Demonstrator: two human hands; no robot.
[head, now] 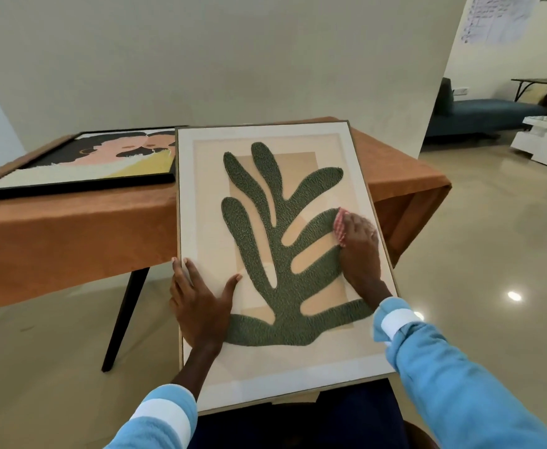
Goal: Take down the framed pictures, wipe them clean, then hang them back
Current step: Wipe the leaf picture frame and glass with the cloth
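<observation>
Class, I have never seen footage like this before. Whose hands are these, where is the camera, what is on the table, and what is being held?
There is no machine here: a person wears one wide-angle camera on the head, looking forward and down, so you see that person's own two hands and light blue sleeves. The left hand lies flat and open on the lower left of a large framed picture of a green leaf shape, steadying it. The frame's far end leans on the table's edge; its near end seems to rest on the person's lap. The right hand presses a red-and-white checked cloth against the picture's right side, its grip closed on the cloth. Behind, a table with a rust-orange cover carries a second, black-framed picture lying flat.
</observation>
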